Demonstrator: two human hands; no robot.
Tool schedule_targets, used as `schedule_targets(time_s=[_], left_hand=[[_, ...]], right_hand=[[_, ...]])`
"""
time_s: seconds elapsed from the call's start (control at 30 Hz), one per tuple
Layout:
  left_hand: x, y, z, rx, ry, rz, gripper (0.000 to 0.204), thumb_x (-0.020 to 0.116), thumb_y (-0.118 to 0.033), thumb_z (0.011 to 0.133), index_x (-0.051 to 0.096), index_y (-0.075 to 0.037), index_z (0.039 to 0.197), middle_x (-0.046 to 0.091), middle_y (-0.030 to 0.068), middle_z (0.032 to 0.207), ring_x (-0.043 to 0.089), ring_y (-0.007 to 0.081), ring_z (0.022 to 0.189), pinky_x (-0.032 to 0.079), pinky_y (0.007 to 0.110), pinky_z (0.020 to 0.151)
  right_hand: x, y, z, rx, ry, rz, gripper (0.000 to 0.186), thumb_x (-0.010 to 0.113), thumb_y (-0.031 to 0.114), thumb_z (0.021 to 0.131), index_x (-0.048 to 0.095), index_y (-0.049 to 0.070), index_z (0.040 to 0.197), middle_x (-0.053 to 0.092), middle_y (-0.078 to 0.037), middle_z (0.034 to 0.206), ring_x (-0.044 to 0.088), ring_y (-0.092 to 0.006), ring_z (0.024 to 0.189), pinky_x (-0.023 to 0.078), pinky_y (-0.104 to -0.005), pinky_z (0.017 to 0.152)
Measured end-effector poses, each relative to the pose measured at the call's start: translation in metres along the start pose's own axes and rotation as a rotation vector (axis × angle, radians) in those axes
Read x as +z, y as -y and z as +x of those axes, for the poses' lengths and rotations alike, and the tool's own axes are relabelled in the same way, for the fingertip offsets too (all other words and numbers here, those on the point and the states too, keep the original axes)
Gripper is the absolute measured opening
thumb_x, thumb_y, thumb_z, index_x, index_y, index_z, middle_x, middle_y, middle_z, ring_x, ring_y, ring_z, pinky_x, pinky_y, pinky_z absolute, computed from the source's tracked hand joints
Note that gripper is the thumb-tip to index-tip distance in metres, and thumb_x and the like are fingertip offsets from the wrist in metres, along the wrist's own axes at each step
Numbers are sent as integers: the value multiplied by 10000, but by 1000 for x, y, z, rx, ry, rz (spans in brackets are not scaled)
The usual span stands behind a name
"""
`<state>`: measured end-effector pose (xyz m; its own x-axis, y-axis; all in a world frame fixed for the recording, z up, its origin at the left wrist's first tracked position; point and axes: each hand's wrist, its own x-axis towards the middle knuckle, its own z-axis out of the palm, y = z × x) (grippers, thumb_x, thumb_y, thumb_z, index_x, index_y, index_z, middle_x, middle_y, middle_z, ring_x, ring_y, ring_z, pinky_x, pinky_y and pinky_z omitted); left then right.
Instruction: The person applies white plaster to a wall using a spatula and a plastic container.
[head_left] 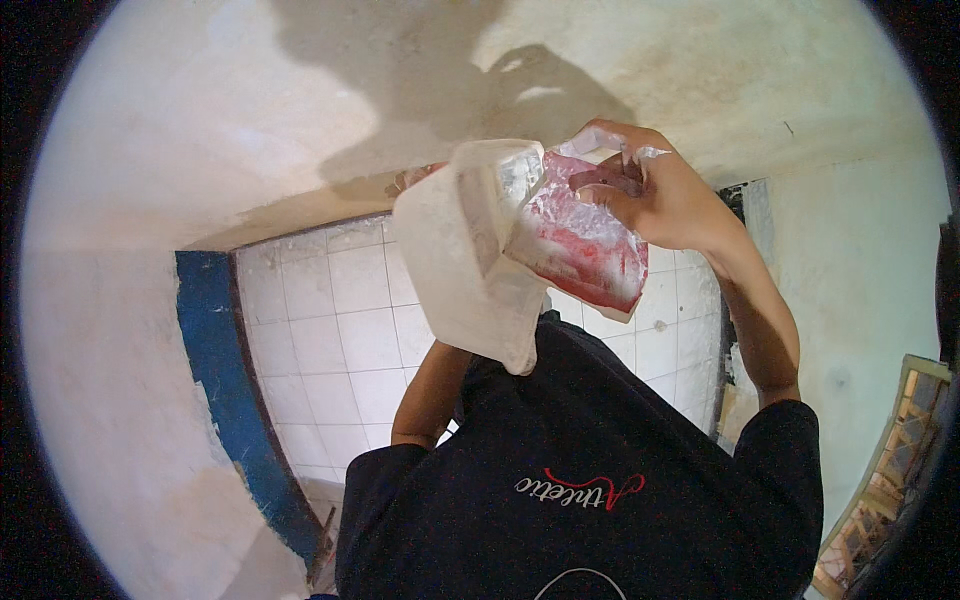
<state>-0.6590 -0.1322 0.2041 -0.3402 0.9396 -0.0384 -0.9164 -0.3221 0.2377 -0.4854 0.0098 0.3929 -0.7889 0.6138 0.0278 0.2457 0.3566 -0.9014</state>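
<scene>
A whitish plastic container [440,250] with an open top is held up in front of my chest. My left hand [415,178] supports it from behind; only a few fingers show past its far left edge, and the rest is hidden. White paste [521,175] coats the inside near the rim. My right hand [650,190] pinches a flat red spreader [585,245], heavily smeared with white paste, between thumb and bent fingers. The spreader's left edge overlaps or touches the container's rim. White paste also marks my right fingers.
A pale, patchy wall [700,80] rises just ahead, with my shadow on it. White floor tiles [340,330] lie below. To the left is a blue-painted strip [215,340] beside another wall. A framed lattice window [890,470] is at the right.
</scene>
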Motion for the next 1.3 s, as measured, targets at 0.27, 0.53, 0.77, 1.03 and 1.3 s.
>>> schedule_targets(time_s=[0.27,0.53,0.77,1.03,1.3], left_hand=[[5,-6,2,1,-5,77,819,467,-721,854,351,-153,1431,456,61,1404,389,272,1336,333,475,1117],[16,-29,-2,-23,24,143,817,480,-716,852,343,-155,1431,442,52,1414,380,260,1343,325,461,1125],[20,-33,-3,-60,35,222,817,490,-711,851,336,-158,1432,430,44,1422,372,249,1349,318,449,1131],[5,33,-51,-59,-21,683,816,503,-706,850,328,-160,1432,416,35,1431,362,237,1356,310,435,1139],[13,51,-39,40,-239,369,888,424,-788,812,270,-197,1457,358,35,1459,338,255,1360,314,479,1125]], right_hand=[[-6,5,-9,165,64,190,332,633,-23,850,576,-32,1177,682,-132,1029,668,-178,907,529,-297,784],[7,3,-34,125,146,411,402,689,22,866,545,-11,1241,693,-94,1015,622,-100,864,494,-250,758],[20,-1,-46,62,189,659,321,665,94,892,590,-13,1185,674,-113,1049,632,-141,930,516,-281,815],[-12,-11,-69,98,-10,1000,436,672,76,874,526,-48,1265,622,-144,1208,610,-196,1085,489,-307,938],[-5,-85,-59,42,-419,680,335,587,136,905,568,-57,1179,622,-93,1080,609,-153,995,486,-271,893]])
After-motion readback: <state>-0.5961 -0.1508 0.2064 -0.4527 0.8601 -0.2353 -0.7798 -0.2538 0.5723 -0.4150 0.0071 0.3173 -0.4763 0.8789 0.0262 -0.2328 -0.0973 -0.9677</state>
